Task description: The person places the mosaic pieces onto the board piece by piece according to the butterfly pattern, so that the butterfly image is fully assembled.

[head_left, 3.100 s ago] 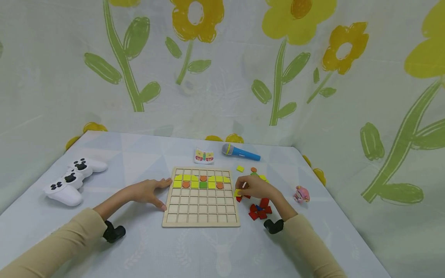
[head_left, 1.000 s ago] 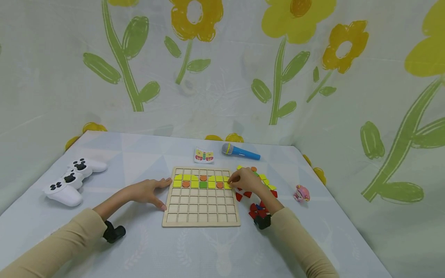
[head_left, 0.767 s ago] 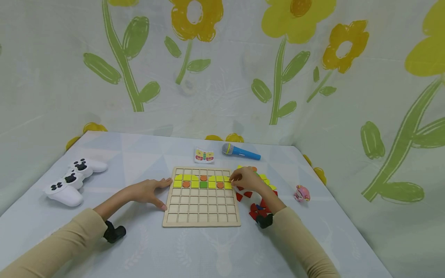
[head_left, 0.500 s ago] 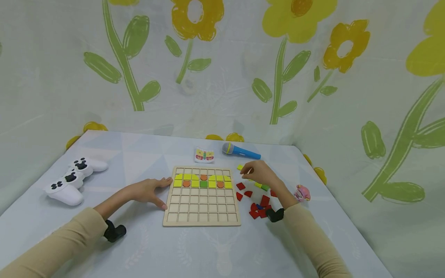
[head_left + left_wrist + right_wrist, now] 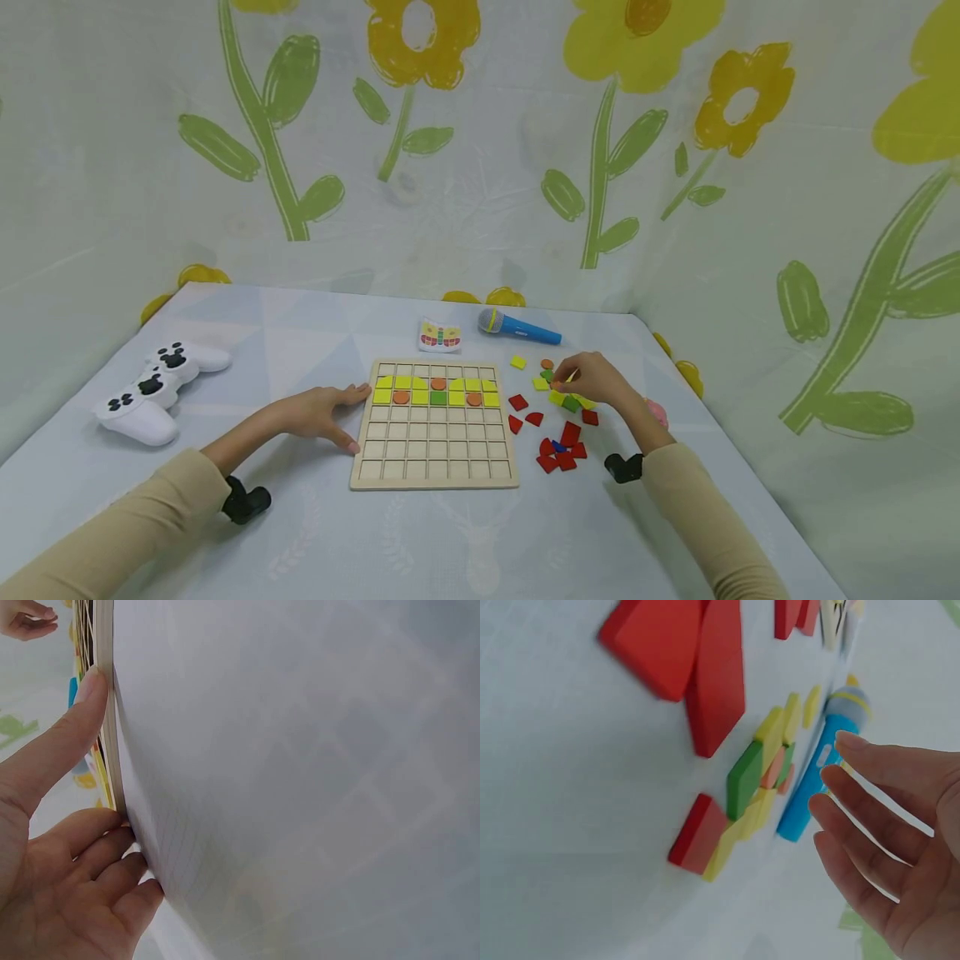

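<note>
Touching one board bearing three orange discs, relaxed left hand; near loose tiles, released right hand

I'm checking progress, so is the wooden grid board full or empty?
Partly full: tiles fill two rows of the wooden grid board; the other rows are bare.

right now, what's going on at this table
A person's left hand rests against the left edge of a wooden grid board, where two rows hold yellow, orange and green tiles and the rest are bare. The right hand, holding nothing, hovers over loose tiles to the board's right. A patterned card lies beyond the board.
</note>
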Available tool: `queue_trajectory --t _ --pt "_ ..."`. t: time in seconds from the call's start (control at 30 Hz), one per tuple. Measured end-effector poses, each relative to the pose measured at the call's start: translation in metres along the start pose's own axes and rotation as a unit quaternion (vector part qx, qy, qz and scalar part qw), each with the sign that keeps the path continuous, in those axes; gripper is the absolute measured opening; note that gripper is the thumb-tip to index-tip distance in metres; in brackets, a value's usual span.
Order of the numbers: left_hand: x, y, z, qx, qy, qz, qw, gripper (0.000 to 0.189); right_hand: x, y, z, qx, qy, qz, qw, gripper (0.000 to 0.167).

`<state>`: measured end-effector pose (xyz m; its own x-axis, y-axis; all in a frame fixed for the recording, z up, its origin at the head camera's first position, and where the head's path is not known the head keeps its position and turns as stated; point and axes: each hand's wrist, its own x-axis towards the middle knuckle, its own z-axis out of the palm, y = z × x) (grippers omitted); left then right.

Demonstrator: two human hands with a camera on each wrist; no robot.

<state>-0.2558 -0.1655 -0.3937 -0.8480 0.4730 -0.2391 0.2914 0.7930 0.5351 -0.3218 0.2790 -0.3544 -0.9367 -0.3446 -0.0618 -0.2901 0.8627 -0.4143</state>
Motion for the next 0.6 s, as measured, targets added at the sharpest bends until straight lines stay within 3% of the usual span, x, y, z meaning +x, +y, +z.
queue_trajectory --t 0.33,0.6 --pt "-0.001 0.0 0.0 -0.008 0.0 0.008 0.9999 0.106 -0.002 0.012 0.003 0.0 -0.004 0.011 0.9999 0.016" --pt "-0.001 0.0 0.0 -0.008 0.001 0.01 0.9999 0.106 0.007 0.021 0.01 0.003 0.0 0.042 0.9991 0.016"
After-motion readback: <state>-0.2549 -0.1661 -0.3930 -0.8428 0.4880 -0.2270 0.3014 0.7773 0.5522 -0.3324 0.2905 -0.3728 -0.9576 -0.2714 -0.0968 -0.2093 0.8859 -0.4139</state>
